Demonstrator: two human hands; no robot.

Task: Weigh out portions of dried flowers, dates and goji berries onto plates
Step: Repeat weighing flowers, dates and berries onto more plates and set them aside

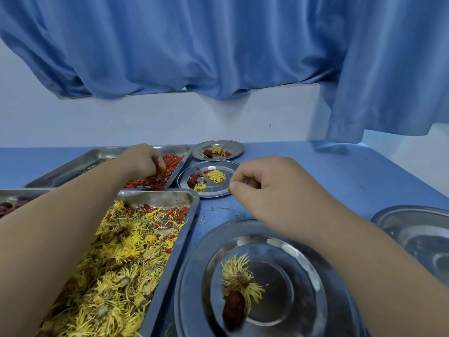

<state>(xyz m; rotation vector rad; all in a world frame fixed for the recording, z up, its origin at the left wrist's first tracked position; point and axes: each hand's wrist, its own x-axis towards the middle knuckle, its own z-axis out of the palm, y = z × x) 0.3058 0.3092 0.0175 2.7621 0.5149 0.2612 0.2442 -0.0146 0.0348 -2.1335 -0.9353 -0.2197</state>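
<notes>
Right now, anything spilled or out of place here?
Yes. Goji berries lie mixed into the far end of the flower tray. Dark crumbs and a stray petal lie loose on the blue table beside it.

A blue worktop [340, 171] fills the lower frame. At the left sit three steel trays: the far tray [73, 169] holds goji berries [175, 161], the near tray [170, 259] holds dried flowers [109, 276], and the edge tray [14, 192], cut off by the frame, holds dates [7, 207]. Two small plates [233, 147] stand just beside the far tray. A large plate [303, 251] sits at bottom centre and another plate [413, 229] at the right edge. Dark crumbs [223, 209] lie between them.
</notes>
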